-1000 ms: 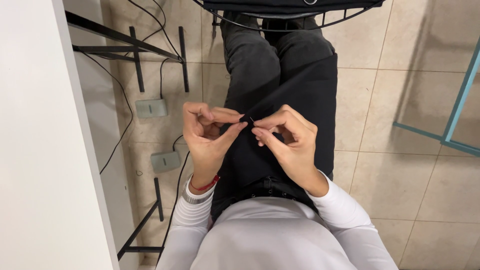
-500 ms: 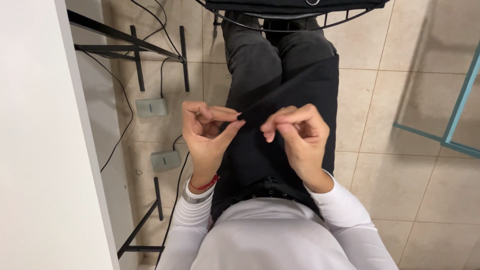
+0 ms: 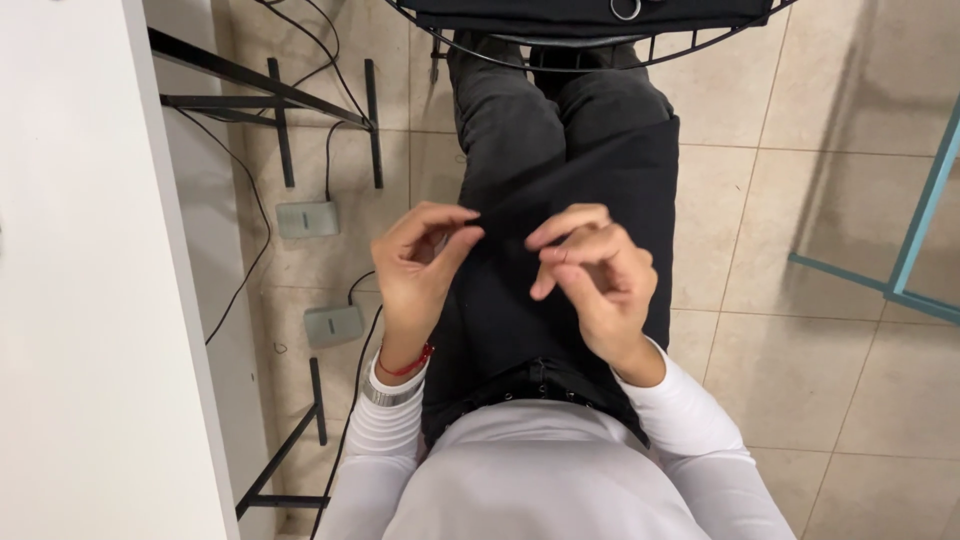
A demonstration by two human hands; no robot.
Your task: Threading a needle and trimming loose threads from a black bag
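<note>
1. A black cloth [image 3: 600, 190] – plain, dark, soft – lies draped over the seated person's lap.
2. Its upper edge runs diagonally, rising to the right; the lower left end sits pinched between fingertips.

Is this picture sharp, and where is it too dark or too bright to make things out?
Head view: even indoor light, hardly any blur; the left hand and right hand are crisp. The black cloth they work over merges with the dark trousers, so its folds are lost. The white table is nearly featureless. Soft shadows lie on the tiled floor.
</note>
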